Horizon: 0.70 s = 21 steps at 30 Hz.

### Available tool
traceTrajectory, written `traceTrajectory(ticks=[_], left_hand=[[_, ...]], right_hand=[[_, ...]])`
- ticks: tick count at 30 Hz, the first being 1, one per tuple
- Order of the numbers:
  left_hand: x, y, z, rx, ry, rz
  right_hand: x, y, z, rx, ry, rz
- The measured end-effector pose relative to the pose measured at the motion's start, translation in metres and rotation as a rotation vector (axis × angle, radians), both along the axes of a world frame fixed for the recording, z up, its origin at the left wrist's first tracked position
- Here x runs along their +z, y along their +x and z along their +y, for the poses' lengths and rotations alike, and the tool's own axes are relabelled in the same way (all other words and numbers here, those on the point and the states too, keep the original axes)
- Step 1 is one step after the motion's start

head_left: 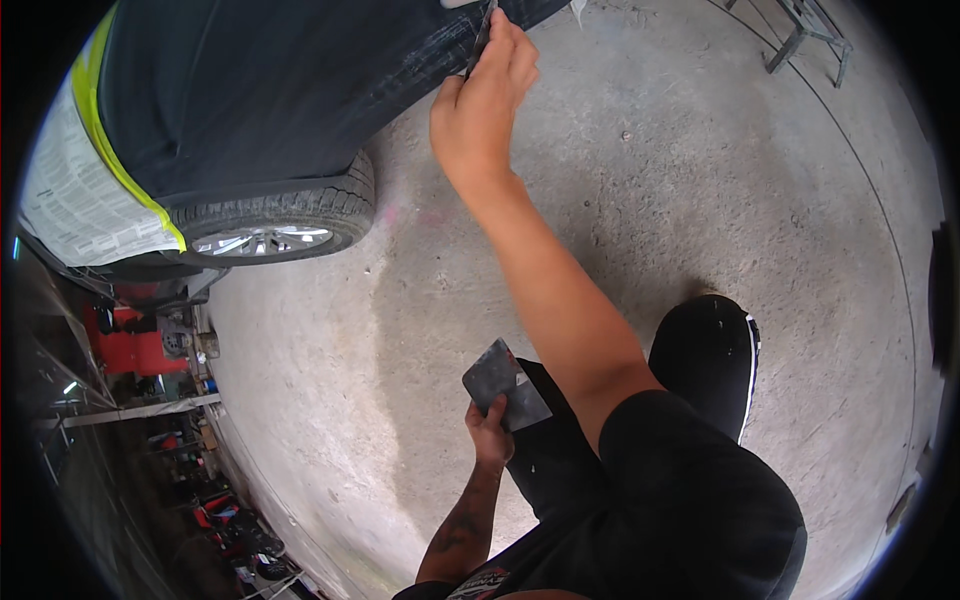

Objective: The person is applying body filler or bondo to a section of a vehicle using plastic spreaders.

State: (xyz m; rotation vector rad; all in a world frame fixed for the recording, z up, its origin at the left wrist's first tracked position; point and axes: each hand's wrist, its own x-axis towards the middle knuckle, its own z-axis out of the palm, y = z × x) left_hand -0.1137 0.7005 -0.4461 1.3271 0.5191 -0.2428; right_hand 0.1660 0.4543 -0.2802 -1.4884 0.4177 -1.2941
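Note:
My right hand (485, 125) reaches up to the black car panel (270, 90) at the top. Its fingers are closed on a thin dark flat blade (481, 42), seen almost edge-on and held against or very close to the panel. Just beside the blade's upper end, a pale patch (460, 3) shows on the panel, cut off by the picture's edge. Lower down, over my bent leg, my left hand (490, 435) grips a flat grey plate (490, 375) with the thumb on top. One part of that plate looks darker than the other.
Under the panel stands a car wheel (270, 238) with a silver rim. Newspaper (95, 190) edged with yellow-green tape (95, 100) covers the car's left part. A metal stand (805, 40) is on the concrete floor (640, 200) at far right. Red and dark items line the left side.

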Motion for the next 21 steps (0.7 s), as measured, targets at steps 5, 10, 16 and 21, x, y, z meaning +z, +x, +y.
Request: traceTrajectory(ticks=[5,10,16,21], left_hand=[[-0.005,-0.002,0.007,-0.004,0.021,0.007],[-0.002,-0.001,0.004,0.01,0.013,0.013],[0.0,0.0,0.001,0.01,-0.001,0.008],[-0.001,-0.001,0.003,0.011,-0.012,-0.02]], right_hand=[[0.008,0.007,0.013,0.056,0.066,-0.069],[-0.01,0.011,0.022,0.052,-0.151,0.029],[-0.007,-0.007,0.006,0.044,0.024,-0.078],[0.018,-0.02,-0.016,0.064,-0.022,-0.012]])
